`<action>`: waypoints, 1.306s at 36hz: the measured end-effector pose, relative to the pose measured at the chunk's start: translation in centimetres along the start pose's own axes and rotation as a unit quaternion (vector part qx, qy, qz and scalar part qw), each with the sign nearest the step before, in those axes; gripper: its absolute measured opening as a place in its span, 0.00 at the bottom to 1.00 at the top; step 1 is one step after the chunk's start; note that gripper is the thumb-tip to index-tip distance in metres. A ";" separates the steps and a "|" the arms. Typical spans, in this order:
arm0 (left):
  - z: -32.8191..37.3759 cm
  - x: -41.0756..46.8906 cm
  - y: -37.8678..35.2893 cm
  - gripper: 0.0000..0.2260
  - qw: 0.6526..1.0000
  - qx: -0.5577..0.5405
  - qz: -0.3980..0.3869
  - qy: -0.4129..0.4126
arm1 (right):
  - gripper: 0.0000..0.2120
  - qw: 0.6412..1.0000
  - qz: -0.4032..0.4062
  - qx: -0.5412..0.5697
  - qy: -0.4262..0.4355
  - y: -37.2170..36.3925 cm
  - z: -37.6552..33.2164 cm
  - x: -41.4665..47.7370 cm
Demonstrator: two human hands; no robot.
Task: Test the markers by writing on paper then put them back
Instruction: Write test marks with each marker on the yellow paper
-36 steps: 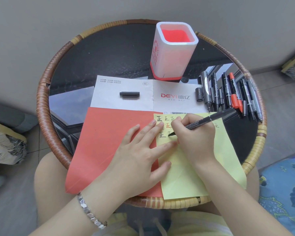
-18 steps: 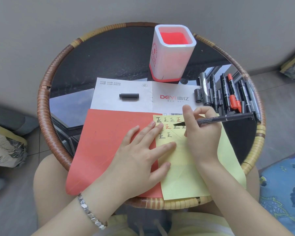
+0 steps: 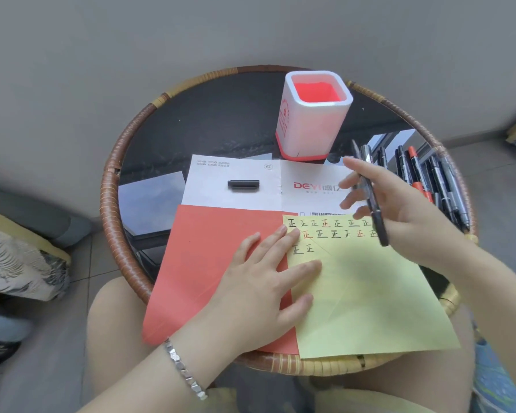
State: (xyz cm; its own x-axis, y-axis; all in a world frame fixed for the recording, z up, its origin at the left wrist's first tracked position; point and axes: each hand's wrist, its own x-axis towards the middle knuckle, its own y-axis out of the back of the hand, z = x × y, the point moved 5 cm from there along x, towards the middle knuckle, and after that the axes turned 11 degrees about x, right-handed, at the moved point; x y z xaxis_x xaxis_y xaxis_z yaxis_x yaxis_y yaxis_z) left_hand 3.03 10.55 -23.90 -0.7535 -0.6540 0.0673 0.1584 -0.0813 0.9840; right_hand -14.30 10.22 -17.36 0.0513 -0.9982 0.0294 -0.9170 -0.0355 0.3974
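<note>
From my remote seat I see the right hand [image 3: 399, 210] gripping a slim black marker pen [image 3: 373, 201]. The fingers are loosely spread, and the pen runs from far to near across them, its near end over the far right part of the yellow sheet of paper [image 3: 370, 293]. I cannot tell whether that end touches the sheet.

The left hand [image 3: 265, 284] lies flat with its fingers apart, pressing on both the yellow sheet and the red sheet of paper [image 3: 209, 263] to its left. A silver link bracelet [image 3: 185, 371] sits on that wrist.

Rows of black and red handwritten characters [image 3: 331, 231] cross the yellow sheet's far edge. On the white printed leaflet [image 3: 221, 171] beyond lies a short black cap [image 3: 243, 185]. Farther off stands a white square pen holder with a red inside [image 3: 313, 114], and a row of black and orange-red markers [image 3: 429, 186] lies at the right. Everything is on the round dark table with a woven rattan rim [image 3: 106, 222].
</note>
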 end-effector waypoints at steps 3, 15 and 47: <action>0.0 0.0 0.0 0.18 1.000 0.000 0.003 -0.001 | 0.39 0.997 -0.049 0.046 -0.034 0.4 -1.0 1.1; 0.0 0.0 -0.1 0.17 1.000 -0.017 0.026 -0.002 | 0.09 0.979 0.089 -0.176 0.053 -2.3 -0.9 7.6; 0.0 0.0 -0.1 0.18 1.000 -0.001 0.007 0.000 | 0.15 0.902 0.205 -0.337 -0.177 5.6 4.2 7.1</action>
State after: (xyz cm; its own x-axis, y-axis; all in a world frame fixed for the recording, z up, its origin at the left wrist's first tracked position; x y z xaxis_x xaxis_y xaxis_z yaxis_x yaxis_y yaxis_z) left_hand 3.04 10.54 -24.03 -0.7513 -0.6551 0.0806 0.1699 -0.0740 0.9827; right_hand -20.72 2.76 -18.80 -0.4765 -0.8776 0.0525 -0.3763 0.2575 0.8900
